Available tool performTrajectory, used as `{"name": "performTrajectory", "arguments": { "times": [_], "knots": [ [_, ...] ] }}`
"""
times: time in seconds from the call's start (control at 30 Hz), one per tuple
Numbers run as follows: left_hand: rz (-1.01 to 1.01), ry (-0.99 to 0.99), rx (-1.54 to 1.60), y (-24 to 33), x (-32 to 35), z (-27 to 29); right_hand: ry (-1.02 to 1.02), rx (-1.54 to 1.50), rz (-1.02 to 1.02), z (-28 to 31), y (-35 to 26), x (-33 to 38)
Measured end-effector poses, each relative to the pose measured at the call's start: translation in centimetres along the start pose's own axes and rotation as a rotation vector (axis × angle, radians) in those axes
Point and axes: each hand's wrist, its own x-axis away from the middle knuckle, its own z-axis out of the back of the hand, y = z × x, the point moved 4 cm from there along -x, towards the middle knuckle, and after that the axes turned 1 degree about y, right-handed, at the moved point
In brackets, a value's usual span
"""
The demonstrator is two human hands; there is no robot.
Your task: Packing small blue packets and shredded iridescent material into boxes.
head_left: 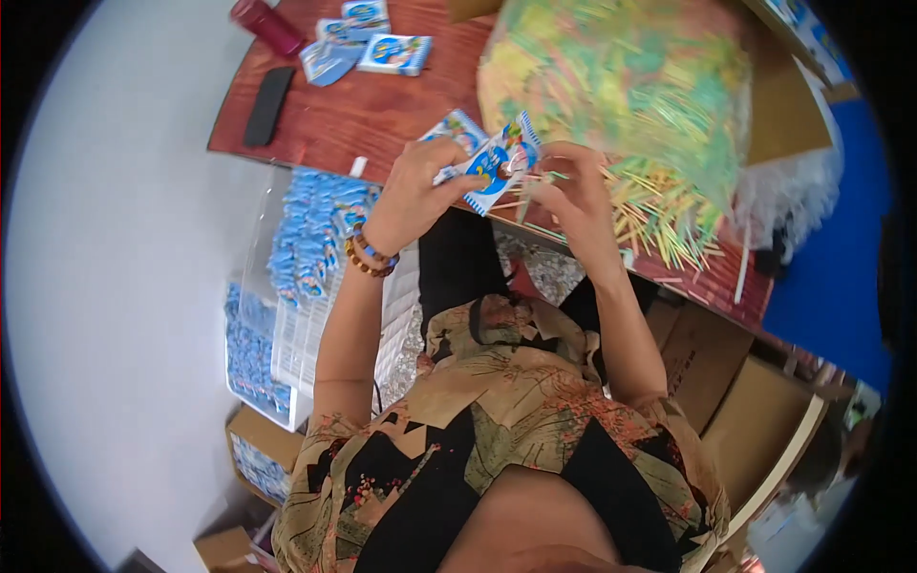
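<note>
My left hand (417, 188), with beaded bracelets at the wrist, pinches a small blue-and-white sachet (503, 164) between thumb and fingers, tilted over the table's near edge. Another sachet (457, 128) shows just behind it; whether it is held too or lies on the table, I cannot tell. My right hand (580, 196) is curved beside the held sachet's right end, thumb and forefinger apart. Thin coloured sticks (664, 215) lie loose on the table beyond the right hand, spilling from a large clear bag (616, 76) full of yellow, green and pink ones.
Several sachets (394, 54), a dark flat object (268, 106) and a red bottle (267, 26) sit on the red wooden table (330, 119). To the left, rows of packets (315, 234) fill a clear tray. Cardboard boxes (764, 401) stand at the lower right.
</note>
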Motion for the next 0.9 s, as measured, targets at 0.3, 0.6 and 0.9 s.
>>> {"name": "performTrajectory", "arguments": {
  "times": [0.3,0.6,0.9],
  "knots": [
    [0.152,-0.186,0.311,1.0,-0.3,-4.9,0.097,-0.105,0.083,4.1,2.0,0.1],
    [0.378,-0.014,0.644,2.1,1.1,-8.7,0.23,-0.533,-0.025,5.7,4.9,1.4],
    [0.475,0.036,0.934,-2.2,3.2,-10.0,0.145,-0.601,-0.28,5.5,6.5,3.8]
  ]
}}
